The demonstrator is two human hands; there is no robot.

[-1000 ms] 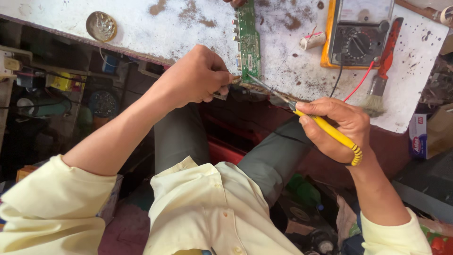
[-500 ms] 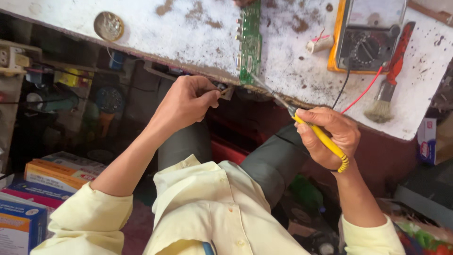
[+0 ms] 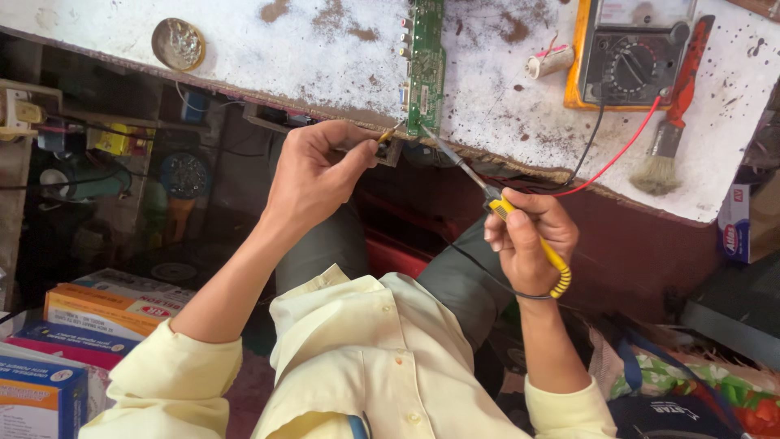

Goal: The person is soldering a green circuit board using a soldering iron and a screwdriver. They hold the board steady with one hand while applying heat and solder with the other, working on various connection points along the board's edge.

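A green circuit board (image 3: 426, 69) lies on the white, stained workbench (image 3: 309, 57), its near end at the bench edge. My right hand (image 3: 528, 240) grips a yellow-handled soldering iron (image 3: 496, 203); its metal tip points at the board's near end. My left hand (image 3: 317, 171) pinches a thin tool or wire (image 3: 388, 134) beside the board's near corner, just below the bench edge. I cannot tell exactly what that thin piece is.
An orange-cased multimeter (image 3: 630, 53) with red and black leads sits right of the board. A red-handled brush (image 3: 674, 114), a small white roll (image 3: 550, 63) and a round tin (image 3: 178, 44) lie on the bench. Cardboard boxes (image 3: 106, 305) are stacked lower left.
My view has shifted, so the bench sits higher in the picture. My left hand has moved slightly left of the board's end. The soldering iron stays aimed at the board's near end.
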